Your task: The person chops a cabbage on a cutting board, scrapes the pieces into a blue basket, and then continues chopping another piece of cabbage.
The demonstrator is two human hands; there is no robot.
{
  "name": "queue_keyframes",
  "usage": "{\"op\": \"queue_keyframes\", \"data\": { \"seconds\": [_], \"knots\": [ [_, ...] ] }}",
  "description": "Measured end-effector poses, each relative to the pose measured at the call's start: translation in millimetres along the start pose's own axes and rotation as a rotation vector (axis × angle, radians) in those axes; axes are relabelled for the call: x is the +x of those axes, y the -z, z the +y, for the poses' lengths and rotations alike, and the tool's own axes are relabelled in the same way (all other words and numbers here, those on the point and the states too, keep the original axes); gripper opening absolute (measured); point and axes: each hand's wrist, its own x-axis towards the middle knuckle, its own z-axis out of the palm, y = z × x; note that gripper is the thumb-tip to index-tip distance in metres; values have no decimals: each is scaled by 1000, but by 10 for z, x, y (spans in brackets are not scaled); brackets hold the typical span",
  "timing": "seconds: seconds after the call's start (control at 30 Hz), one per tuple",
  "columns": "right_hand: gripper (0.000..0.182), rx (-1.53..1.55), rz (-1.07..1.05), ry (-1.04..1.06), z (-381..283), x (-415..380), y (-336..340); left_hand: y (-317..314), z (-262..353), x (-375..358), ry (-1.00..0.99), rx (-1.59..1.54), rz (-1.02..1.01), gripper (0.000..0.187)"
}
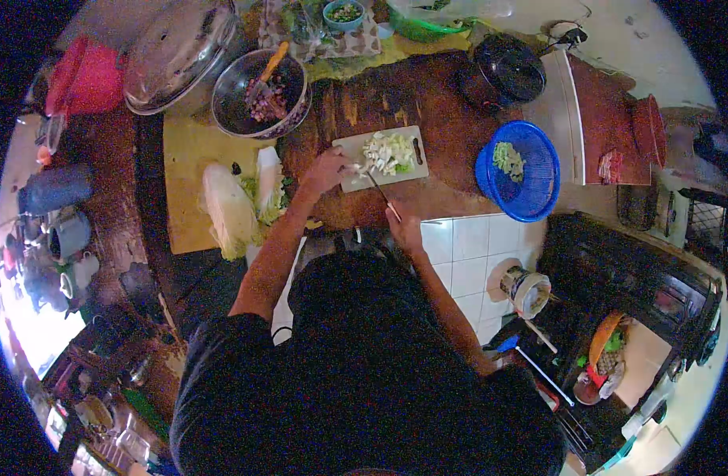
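My right hand point(406, 230) is closed around the handle of a knife point(377, 187), whose blade points up and left over the cutting board. Chopped pale cabbage point(392, 152) is heaped on the small white cutting board point(417, 169). My left hand point(324, 173) reaches over the board's left end, fingers drawn together close to the knife tip. A small pale bit shows at those fingertips, too blurred to name. Left of my left forearm, a whole napa cabbage point(225, 202) and a cut piece of cabbage point(269, 181) lie on a wooden board point(187, 159).
Behind the wooden board stands a bowl point(225, 111) of chopped purplish food with a wooden spoon point(273, 62). A blue basket point(530, 170) holding cut pale-green pieces is at right, below a dark pot point(507, 71). A large metal lid point(170, 55) leans back left.
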Motion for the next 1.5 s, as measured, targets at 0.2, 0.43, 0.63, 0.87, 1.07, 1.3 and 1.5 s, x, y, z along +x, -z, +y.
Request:
{"op": "queue_keyframes", "data": {
  "seconds": [0.2,0.43,0.63,0.87,1.07,1.3,1.5],
  "knots": [
    [36,147,85,1,-48,-54,114,180,430,-80,282,-152,109,31],
    [36,49,18,-2,-62,-74,66,13,476,-173,136,-5,183,33],
    [40,81,53,65,-180,-22,78,-162,402,-83,252,-42,228,22],
    [40,-22,-15,11,-359,-6,-261,-247,339,-75,223,-82,316,20],
    [43,-37,14,43,-57,52,-615,-365,362,-176,162,53,393,24],
    [46,-40,47,28,-184,-81,-333,-403,428,-154,236,-42,370,32],
    [39,23,78,-14,-171,-91,-287,-434,468,-151,229,19,477,25]
  ]
}}
